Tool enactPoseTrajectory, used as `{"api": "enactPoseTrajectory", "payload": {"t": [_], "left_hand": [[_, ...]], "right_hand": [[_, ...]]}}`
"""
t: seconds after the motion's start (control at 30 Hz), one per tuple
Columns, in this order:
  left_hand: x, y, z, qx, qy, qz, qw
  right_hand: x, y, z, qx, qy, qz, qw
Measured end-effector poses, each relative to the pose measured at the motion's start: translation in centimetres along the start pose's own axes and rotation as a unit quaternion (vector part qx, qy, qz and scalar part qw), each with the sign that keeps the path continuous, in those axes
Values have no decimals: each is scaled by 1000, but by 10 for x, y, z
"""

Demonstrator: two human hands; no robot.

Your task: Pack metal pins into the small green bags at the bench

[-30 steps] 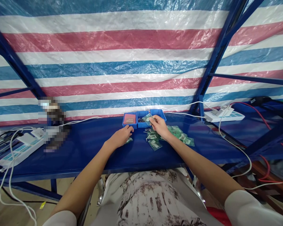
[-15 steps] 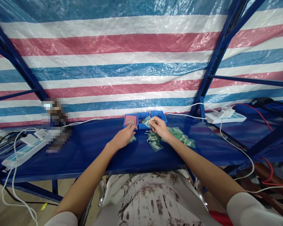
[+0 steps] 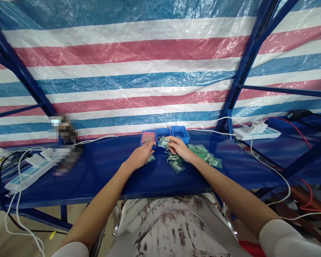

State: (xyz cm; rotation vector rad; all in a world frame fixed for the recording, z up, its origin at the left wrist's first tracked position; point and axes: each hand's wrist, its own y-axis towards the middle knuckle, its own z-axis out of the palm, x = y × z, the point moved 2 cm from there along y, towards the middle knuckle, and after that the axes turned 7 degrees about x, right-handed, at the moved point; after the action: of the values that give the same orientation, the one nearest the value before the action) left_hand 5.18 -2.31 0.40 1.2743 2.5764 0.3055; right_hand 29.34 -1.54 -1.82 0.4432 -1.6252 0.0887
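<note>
My right hand pinches a small clear plastic bag with something greenish inside, in front of the middle blue bin. My left hand is at the front edge of the left blue bin, which has a pink piece in it. Its fingers are curled and pressed together; whatever they hold is hidden. A green bag shows beside and partly beneath that hand. Under and right of my right hand lies a spread of green bags, with a single bag nearer me.
A third blue bin stands on the right of the row. White power strips with cables lie at both sides of the blue table. Blue frame posts and a striped sheet rise behind.
My right hand has moved slightly left with the plastic bag, bringing it closer to my left hand. My left hand has hardly moved.
</note>
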Motion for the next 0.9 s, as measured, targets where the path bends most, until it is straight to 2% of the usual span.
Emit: {"api": "enactPoseTrajectory", "payload": {"t": [0.17, 0.37, 0.57, 0.77, 0.9], "left_hand": [[-3, 0, -3, -21, 8, -14, 1000], [-12, -1, -14, -36, 38, 25, 998], [-19, 0, -18, -33, 49, 54, 997], [-14, 4, -13, -65, 36, 26, 997], [-11, 4, -10, -53, 14, 19, 998]], "right_hand": [[7, -7, 9, 66, -11, 5, 998], [6, -9, 12, 112, -2, 3, 994], [6, -8, 13, 103, 2, -3, 995], [13, -10, 14, 71, -11, -5, 997], [18, -13, 15, 78, -47, -30, 995]]}}
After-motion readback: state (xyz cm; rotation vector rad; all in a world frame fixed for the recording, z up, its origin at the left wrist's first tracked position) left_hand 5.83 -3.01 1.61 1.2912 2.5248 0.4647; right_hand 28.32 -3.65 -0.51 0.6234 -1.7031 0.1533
